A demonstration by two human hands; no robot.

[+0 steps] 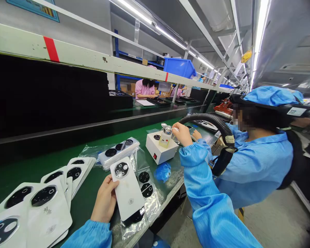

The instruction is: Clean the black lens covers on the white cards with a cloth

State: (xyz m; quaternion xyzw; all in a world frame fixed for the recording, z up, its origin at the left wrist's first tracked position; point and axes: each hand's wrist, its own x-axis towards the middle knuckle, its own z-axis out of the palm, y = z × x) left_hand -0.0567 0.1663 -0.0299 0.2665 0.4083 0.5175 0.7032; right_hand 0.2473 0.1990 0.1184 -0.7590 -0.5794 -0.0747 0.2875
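My left hand (104, 199) grips a white phone back cover (129, 196) by its left edge, thumb on the front face. The cover has a black round camera area near its top and is tilted above clear plastic bags (155, 196). My right hand (183, 133) is closed at the top of a small bottle (165, 139) with pale yellow liquid and a metal cap. A bit of white shows at the fingertips, too small to name. Under the bottle stands a white box (160, 154) with a red switch.
Stacks of white phone back covers (49, 215) lie at the left. Bagged covers (119, 153) and a crumpled blue piece (163, 172) lie on the green bench (90, 179). A black corrugated hose (212, 119) arches beside a co-worker in blue (258, 155) at my right.
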